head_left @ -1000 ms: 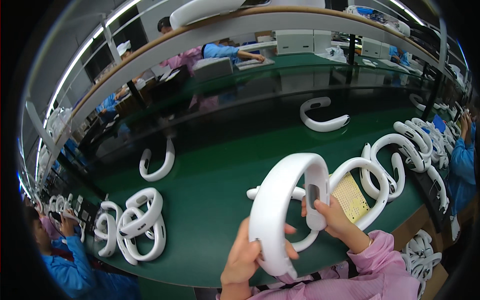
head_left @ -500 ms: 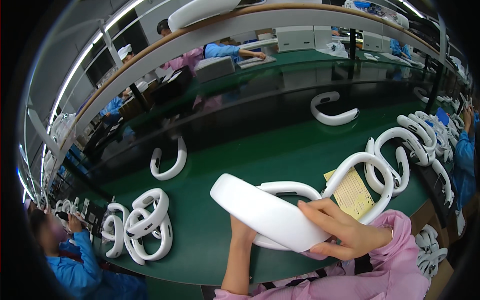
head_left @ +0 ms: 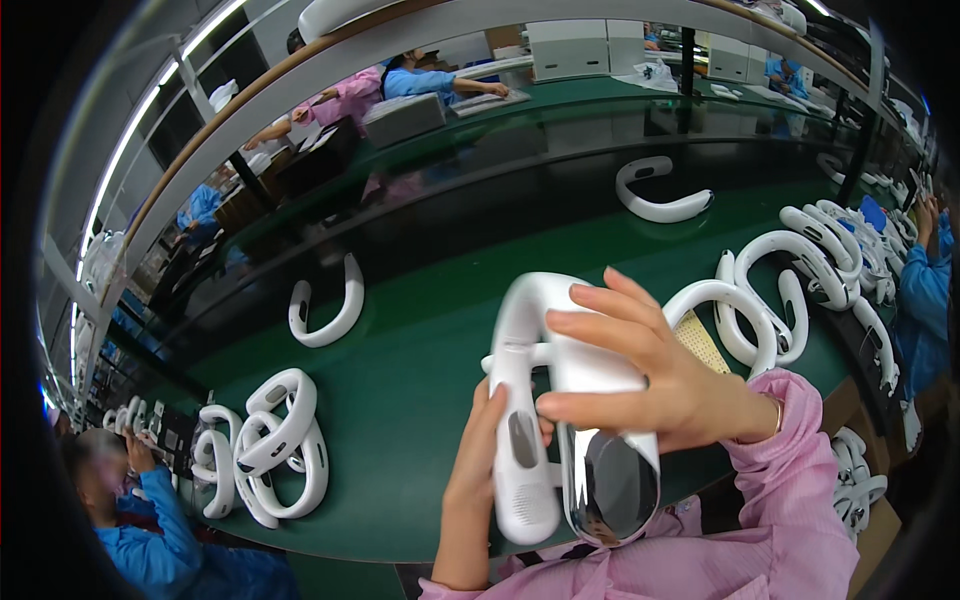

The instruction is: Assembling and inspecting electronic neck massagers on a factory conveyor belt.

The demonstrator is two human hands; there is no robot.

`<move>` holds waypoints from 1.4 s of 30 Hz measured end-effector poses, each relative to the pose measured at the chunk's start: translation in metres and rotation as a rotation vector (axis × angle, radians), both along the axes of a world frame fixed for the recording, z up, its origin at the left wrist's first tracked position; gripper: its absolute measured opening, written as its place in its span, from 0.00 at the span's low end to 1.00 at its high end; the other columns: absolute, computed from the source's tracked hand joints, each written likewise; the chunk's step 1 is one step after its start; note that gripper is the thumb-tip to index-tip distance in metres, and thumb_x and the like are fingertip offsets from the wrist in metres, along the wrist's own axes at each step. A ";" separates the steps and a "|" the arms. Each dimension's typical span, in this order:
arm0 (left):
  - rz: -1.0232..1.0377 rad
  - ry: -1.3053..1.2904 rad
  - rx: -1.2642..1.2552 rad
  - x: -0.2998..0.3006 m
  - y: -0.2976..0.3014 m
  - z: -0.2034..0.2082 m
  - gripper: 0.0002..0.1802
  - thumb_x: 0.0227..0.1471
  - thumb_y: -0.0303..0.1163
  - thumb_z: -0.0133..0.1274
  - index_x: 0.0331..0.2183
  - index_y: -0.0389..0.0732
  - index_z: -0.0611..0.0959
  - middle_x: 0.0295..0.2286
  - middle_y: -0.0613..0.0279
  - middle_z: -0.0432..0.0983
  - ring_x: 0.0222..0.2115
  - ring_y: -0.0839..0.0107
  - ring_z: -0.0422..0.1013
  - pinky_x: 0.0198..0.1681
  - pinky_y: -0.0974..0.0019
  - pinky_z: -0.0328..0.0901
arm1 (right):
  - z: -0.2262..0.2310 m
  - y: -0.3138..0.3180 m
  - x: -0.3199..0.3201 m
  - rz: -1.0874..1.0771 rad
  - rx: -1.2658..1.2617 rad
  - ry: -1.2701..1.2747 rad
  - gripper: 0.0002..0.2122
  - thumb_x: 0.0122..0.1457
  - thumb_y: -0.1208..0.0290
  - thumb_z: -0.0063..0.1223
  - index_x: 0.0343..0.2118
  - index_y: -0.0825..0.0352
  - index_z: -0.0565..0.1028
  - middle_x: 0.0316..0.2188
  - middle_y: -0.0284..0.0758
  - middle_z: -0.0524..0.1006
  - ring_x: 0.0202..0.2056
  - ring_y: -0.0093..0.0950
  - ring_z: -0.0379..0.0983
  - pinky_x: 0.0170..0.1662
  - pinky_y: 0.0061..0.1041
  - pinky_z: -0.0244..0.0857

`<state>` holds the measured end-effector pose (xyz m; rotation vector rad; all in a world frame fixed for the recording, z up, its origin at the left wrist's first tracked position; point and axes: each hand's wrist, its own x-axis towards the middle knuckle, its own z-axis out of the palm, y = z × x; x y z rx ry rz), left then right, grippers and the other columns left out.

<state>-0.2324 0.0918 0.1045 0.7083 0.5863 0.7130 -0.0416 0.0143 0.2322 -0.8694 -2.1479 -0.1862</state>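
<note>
A white U-shaped neckband device (head_left: 525, 490), apparently a neck fan, is held up over the near edge of the table. One of its ends carries a glossy, mirror-like oval panel (head_left: 615, 485); a dark oval opening and small perforations mark the other. My left hand (head_left: 472, 470) is wrapped around the perforated arm, with part of its fingers hidden behind. Across the curved top and the other arm lies my right hand (head_left: 660, 375), thumb and fingers gripping from above. Behind the held piece, another white neckband (head_left: 488, 362) is mostly hidden.
Several neckbands (head_left: 285, 425) are heaped at left, and more (head_left: 780, 250) at right beside a yellow perforated card (head_left: 700, 345). Single ones (head_left: 330, 325) lie farther back on the green table (head_left: 420, 300). Co-workers in blue (head_left: 150, 530) sit on both sides. A box of white parts (head_left: 850, 480) stands lower right.
The held neckband has been turned from its broad, smooth outer side to show its two ends and the glossy panel. My right hand has moved up over its top. The view has shifted slightly.
</note>
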 end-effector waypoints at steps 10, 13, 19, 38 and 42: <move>0.118 0.162 0.667 -0.039 -0.021 0.036 0.43 0.36 0.39 0.64 0.49 0.33 0.59 0.40 0.45 0.66 0.16 0.62 0.71 0.18 0.71 0.67 | -0.041 -0.004 0.036 -0.068 -0.331 0.775 0.21 0.42 0.80 0.54 0.40 0.67 0.61 0.33 0.34 0.68 0.33 0.21 0.65 0.38 0.20 0.60; 0.179 0.293 0.960 -0.045 -0.009 0.034 0.37 0.39 0.45 0.61 0.45 0.33 0.64 0.37 0.50 0.67 0.20 0.66 0.70 0.25 0.68 0.68 | -0.038 -0.005 0.031 -0.147 -0.483 0.912 0.22 0.45 0.76 0.56 0.43 0.67 0.61 0.31 0.32 0.68 0.34 0.20 0.66 0.39 0.19 0.60; 0.269 0.026 0.488 -0.015 0.006 0.037 0.34 0.51 0.58 0.42 0.41 0.34 0.67 0.30 0.60 0.65 0.34 0.69 0.66 0.43 0.60 0.64 | -0.022 0.017 0.028 -0.059 -1.024 1.105 0.22 0.57 0.57 0.49 0.47 0.68 0.61 0.31 0.29 0.68 0.29 0.16 0.65 0.32 0.15 0.63; -0.065 -0.578 0.287 -0.020 0.008 0.029 0.32 0.54 0.35 0.44 0.55 0.32 0.52 0.50 0.44 0.57 0.36 0.55 0.69 0.40 0.51 0.70 | -0.076 0.051 0.039 0.124 -1.347 1.751 0.22 0.59 0.50 0.39 0.40 0.69 0.62 0.22 0.31 0.66 0.22 0.21 0.64 0.25 0.21 0.63; 0.003 -0.511 0.280 -0.014 0.007 0.033 0.29 0.55 0.36 0.43 0.52 0.31 0.55 0.48 0.44 0.58 0.34 0.58 0.70 0.37 0.54 0.71 | -0.085 0.051 0.034 0.095 -1.369 1.805 0.23 0.60 0.50 0.36 0.41 0.69 0.61 0.21 0.32 0.66 0.22 0.21 0.64 0.26 0.21 0.63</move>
